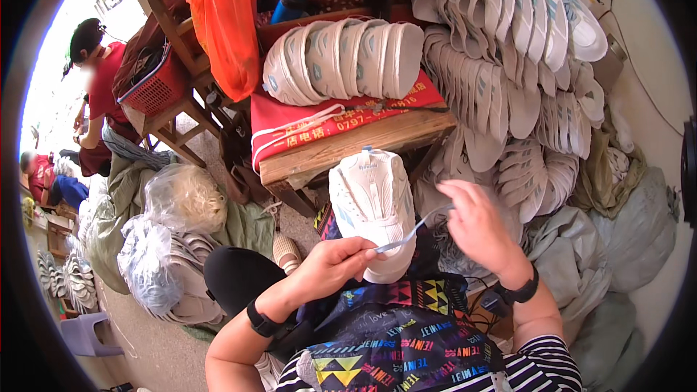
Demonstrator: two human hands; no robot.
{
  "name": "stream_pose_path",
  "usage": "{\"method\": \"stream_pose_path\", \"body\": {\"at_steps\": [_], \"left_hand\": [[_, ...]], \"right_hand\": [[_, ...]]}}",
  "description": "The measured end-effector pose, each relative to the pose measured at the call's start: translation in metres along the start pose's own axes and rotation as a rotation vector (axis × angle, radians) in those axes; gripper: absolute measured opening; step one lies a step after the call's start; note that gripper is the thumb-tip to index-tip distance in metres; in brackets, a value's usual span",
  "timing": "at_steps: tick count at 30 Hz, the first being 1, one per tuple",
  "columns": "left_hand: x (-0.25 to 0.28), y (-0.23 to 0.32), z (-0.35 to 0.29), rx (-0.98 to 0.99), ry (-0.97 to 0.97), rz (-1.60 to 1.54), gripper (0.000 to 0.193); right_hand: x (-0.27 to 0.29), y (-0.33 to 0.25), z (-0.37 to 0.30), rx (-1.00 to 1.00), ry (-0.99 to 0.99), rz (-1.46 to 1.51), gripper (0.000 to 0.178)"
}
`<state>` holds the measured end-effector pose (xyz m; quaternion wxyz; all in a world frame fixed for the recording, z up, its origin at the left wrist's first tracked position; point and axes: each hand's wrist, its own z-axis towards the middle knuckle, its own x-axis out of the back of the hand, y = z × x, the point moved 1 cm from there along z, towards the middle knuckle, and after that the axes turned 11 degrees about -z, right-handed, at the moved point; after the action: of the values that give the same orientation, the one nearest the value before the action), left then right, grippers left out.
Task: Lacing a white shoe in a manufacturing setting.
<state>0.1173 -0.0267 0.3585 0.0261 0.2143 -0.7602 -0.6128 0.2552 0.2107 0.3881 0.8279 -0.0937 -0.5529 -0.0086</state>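
Observation:
A white sneaker (367,196) stands in front of me at my lap, toe toward me, its lacing area facing up. Between my two hands a flat light-blue lace (414,234) is stretched across the front of the shoe. My left hand (340,258) pinches one end of it beside the toe. Farther right, my right hand (479,229) has the other end at its fingers, held off the shoe. How the lace joins the shoe, if it does, I cannot make out.
Beyond the shoe, a wooden stool (348,149) carries a red cloth and a row of nested shoe uppers (341,58). More uppers (508,94) are piled at the right. Bags (163,261) lie on the left, near a red basket (152,83). Other people sit at far left.

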Motion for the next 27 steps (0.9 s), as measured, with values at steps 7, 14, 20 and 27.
{"method": "stream_pose_path", "body": {"at_steps": [7, 14, 20, 27], "left_hand": [[-0.014, -0.004, 0.019, -0.093, 0.054, 0.211, 0.023], [-0.010, -0.013, 0.019, -0.376, 0.132, 0.512, 0.015], [-0.007, -0.024, 0.020, -0.404, 0.268, 0.371, 0.016], [-0.005, -0.039, 0.027, -0.230, 0.372, 0.130, 0.039]], "right_hand": [[-0.019, -0.057, 0.016, 0.003, -0.312, 0.814, 0.022], [-0.021, -0.043, 0.030, -0.044, -0.460, 0.809, 0.018], [-0.029, -0.032, 0.028, -0.040, -0.411, 0.732, 0.010], [-0.052, -0.035, 0.019, -0.064, -0.084, 0.443, 0.010]]}}
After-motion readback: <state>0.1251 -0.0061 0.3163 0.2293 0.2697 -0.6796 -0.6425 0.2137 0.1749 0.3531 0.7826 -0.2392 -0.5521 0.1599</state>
